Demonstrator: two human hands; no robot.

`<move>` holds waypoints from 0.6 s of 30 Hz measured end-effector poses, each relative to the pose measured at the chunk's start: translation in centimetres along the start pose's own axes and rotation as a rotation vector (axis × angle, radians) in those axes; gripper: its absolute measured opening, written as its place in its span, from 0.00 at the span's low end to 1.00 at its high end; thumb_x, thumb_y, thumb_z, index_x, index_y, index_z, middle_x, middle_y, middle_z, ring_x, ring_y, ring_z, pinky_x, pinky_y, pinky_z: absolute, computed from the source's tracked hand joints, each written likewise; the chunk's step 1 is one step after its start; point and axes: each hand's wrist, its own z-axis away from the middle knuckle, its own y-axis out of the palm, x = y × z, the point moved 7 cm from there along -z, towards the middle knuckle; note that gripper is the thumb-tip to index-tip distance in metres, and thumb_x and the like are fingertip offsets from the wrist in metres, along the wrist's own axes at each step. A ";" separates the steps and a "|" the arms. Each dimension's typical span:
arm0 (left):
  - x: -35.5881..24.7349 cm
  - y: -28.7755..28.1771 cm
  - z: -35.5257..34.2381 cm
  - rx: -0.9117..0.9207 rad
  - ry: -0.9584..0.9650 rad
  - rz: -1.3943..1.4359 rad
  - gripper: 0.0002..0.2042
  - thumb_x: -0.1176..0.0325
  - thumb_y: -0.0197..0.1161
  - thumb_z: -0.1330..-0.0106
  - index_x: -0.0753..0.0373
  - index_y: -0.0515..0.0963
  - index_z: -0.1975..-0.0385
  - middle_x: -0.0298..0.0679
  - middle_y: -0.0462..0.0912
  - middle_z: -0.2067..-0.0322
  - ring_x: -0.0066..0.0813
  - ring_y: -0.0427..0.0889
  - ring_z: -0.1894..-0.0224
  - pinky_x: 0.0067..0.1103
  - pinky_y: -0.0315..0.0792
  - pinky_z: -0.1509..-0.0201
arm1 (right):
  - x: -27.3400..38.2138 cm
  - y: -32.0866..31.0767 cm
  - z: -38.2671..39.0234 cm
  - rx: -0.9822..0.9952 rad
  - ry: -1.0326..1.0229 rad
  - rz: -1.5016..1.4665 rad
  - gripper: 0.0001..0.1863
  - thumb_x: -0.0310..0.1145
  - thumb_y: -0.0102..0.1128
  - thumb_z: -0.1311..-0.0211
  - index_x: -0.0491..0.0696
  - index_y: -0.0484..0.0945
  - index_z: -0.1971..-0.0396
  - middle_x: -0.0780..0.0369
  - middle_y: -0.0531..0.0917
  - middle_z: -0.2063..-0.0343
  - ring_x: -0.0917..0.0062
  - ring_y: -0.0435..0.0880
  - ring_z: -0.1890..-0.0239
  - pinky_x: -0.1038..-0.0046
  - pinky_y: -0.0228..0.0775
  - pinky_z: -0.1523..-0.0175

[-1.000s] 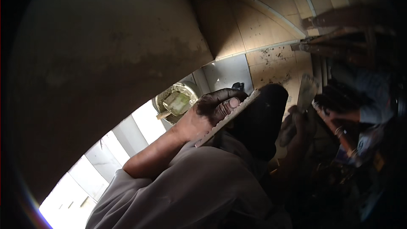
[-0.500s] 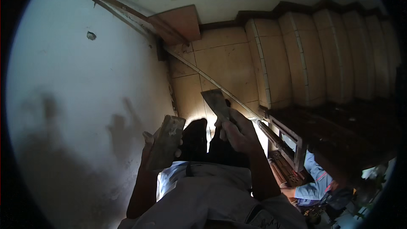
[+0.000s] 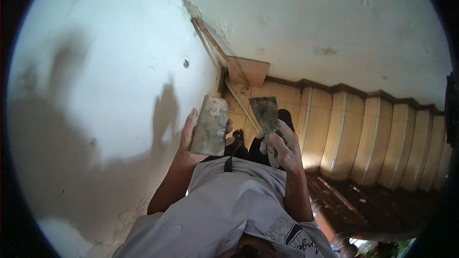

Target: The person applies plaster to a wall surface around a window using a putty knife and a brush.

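Observation:
My left hand (image 3: pixel 188 137) is wrapped round a flat, rectangular grey plate (image 3: pixel 209 128), thumb along one long edge and fingertips at the other. Pale, putty-like residue smears the plate's upper end. In my right hand (image 3: pixel 288 147) is a putty knife (image 3: pixel 264 111), gripped by its handle. Its flared, stained blade points away from me and stands apart from the plate. Both tools are in front of my waist, above my dark shoes.
A white wall (image 3: pixel 110 100) with a small hole (image 3: pixel 186 63) rises close on my left. Tiled stairs (image 3: pixel 351 136) run off to the right. Wooden strips (image 3: pixel 213 43), a reddish board (image 3: pixel 256 71) and a pale pole (image 3: pixel 242 106) are in the corner. Dark woodwork (image 3: pixel 349 208) lies at lower right.
The view has tilted up, showing more of the walls. Both hands have come up and the putty knife has turned more upright; each hand keeps its tool. The person at lower right has mostly left view.

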 end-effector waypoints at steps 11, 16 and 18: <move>-5.5 7.4 -9.1 0.207 0.215 0.072 0.30 0.44 0.49 0.27 0.63 0.69 0.38 0.51 0.79 0.50 0.42 0.80 0.50 0.41 0.76 0.46 | 5.7 -4.4 -8.9 0.109 0.037 0.194 0.16 0.36 0.51 0.30 0.39 0.76 0.52 0.64 0.81 0.74 0.84 0.75 0.75 0.79 0.67 0.70; -4.2 8.5 -9.2 0.145 0.397 0.267 0.29 0.46 0.56 0.29 0.62 0.69 0.39 0.48 0.79 0.51 0.42 0.82 0.52 0.41 0.79 0.48 | 12.2 -4.5 -12.0 0.333 0.086 0.472 0.15 0.33 0.50 0.30 0.40 0.76 0.52 0.62 0.81 0.71 0.83 0.76 0.75 0.77 0.70 0.69; -3.5 9.9 -7.2 0.106 0.482 0.332 0.29 0.46 0.59 0.31 0.61 0.68 0.39 0.46 0.79 0.51 0.42 0.83 0.52 0.42 0.80 0.49 | 15.4 -6.4 -12.7 0.452 -0.325 0.773 0.16 0.32 0.49 0.30 0.40 0.74 0.48 0.61 0.81 0.67 0.83 0.76 0.74 0.76 0.71 0.68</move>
